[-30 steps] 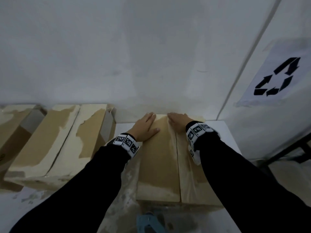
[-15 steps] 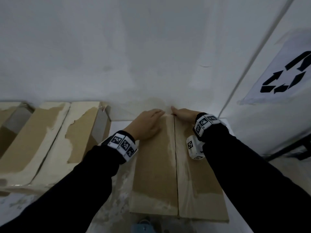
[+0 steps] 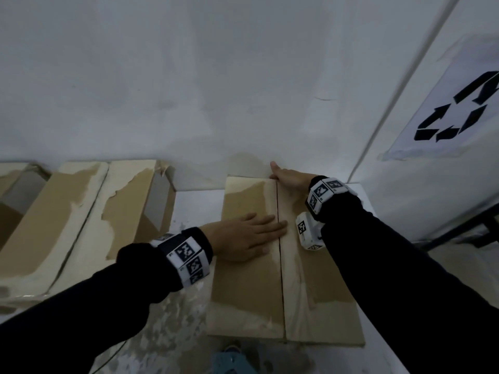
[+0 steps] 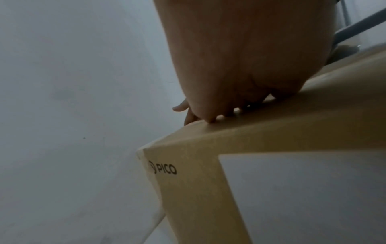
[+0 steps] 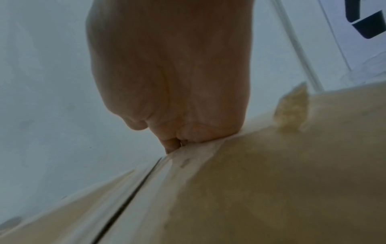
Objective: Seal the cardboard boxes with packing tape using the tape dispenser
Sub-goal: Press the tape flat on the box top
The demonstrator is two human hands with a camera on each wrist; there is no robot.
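Observation:
A brown cardboard box (image 3: 248, 287) with torn paper patches lies in the middle, both top flaps down and meeting at a dark seam (image 3: 280, 265). My left hand (image 3: 251, 233) lies flat on the left flap, fingers straight and reaching the seam. In the left wrist view its palm (image 4: 229, 66) presses the box top (image 4: 282, 118) above a PICO mark. My right hand (image 3: 287, 176) rests on the far end of the right flap, fingertips at the far edge by the wall. In the right wrist view that hand (image 5: 171, 74) presses beside the seam (image 5: 129, 198). A blue tool (image 3: 232, 357), apparently the tape dispenser, shows at the near edge.
Another closed box (image 3: 81, 225) lies to the left, and an open one (image 3: 13, 206) at the far left. All stand on a white table (image 3: 194, 209) against a white wall. A recycling sign (image 3: 459, 112) hangs at the right, above a dark frame (image 3: 472, 228).
My left hand has slid back from the far end to the middle of the left flap. My right hand has moved up to the box's far edge.

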